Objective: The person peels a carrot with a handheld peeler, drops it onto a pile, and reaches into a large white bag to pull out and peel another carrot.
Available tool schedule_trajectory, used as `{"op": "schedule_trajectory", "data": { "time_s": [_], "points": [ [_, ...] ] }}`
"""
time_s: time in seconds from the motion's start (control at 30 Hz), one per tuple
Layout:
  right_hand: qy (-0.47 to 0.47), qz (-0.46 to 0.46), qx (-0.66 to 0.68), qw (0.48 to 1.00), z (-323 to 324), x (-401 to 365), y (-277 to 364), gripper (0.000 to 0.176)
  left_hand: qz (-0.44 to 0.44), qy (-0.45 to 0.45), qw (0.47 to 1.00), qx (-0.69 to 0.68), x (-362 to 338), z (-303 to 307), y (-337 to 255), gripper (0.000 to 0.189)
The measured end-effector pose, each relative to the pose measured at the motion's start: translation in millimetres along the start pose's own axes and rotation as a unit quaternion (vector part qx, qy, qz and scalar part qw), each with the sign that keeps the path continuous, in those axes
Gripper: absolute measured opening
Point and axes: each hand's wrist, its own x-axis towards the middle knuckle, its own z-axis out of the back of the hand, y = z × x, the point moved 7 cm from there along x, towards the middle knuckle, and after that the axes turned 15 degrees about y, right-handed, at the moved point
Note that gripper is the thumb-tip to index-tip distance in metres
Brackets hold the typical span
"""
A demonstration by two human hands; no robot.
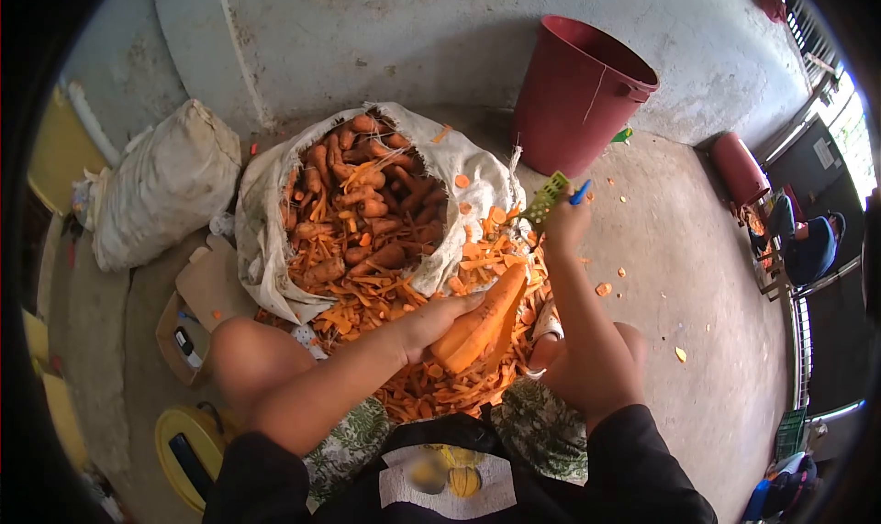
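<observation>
A large carrot (482,322) lies in my left hand (439,326), tilted up to the right, its skin pared away to bright orange. A strip of peel seems to hang along its right side. My right hand (567,221), raised to the right of the carrot and apart from it, is closed around a peeler (549,196) with a yellow-green perforated part and a blue part; its blade cannot be made out. Beneath both hands spreads a heap of carrot peelings (436,391). Just beyond, an open white sack (262,226) holds many unpeeled carrots (367,189).
A tall red bin (574,102) stands by the wall, with a full white sack (170,189) at left. Near my left knee are a cardboard box (211,290) and a yellow container (174,441). Carrot scraps dot the floor. A person (812,249) sits far right.
</observation>
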Motion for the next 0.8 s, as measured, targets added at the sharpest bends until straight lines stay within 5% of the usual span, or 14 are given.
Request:
{"op": "schedule_trajectory", "data": {
  "time_s": [0.07,0.2,0.27,0.33,0.47,0.57,0.6,0.67,0.73,0.8],
  "points": [
    [-0.002,-0.025,0.070,0.997,0,0,-6,0.021,-0.006,0.000,1.000,-0.011,-4,0,-5,0.036],
    [0.163,0.027,0.117,0.979,-43,-70,35,0.023,-0.061,-0.009,0.995,-0.073,13,41,-4,0.037],
    [0.211,0.052,0.094,0.972,-57,-108,51,0.023,-0.120,0.060,0.982,-0.135,23,53,-5,0.036],
    [0.222,0.072,0.023,0.972,-64,-123,53,0.023,-0.121,0.013,0.986,-0.118,9,32,-12,0.035],
    [0.182,0.055,-0.024,0.982,-60,-97,39,0.024,-0.108,-0.025,0.990,-0.085,11,32,-10,0.035],
    [0.049,0.081,-0.081,0.992,-36,-53,25,0.023,-0.049,-0.025,0.998,0.007,3,20,-7,0.037],
    [0.059,-0.038,-0.029,0.997,-29,-10,-25,0.026,-0.025,-0.002,0.998,0.060,0,12,-4,0.038],
    [-0.049,-0.030,-0.090,0.994,7,11,-20,0.026,-0.016,0.036,0.991,0.129,-10,-14,-5,0.042],
    [-0.049,-0.007,0.115,0.992,12,11,-12,0.026,-0.045,-0.029,0.991,0.122,-11,-10,-10,0.042],
    [0.012,0.016,0.156,0.988,-4,-2,-2,0.026,-0.054,-0.017,0.996,0.069,-9,7,-11,0.040]
  ]
}}
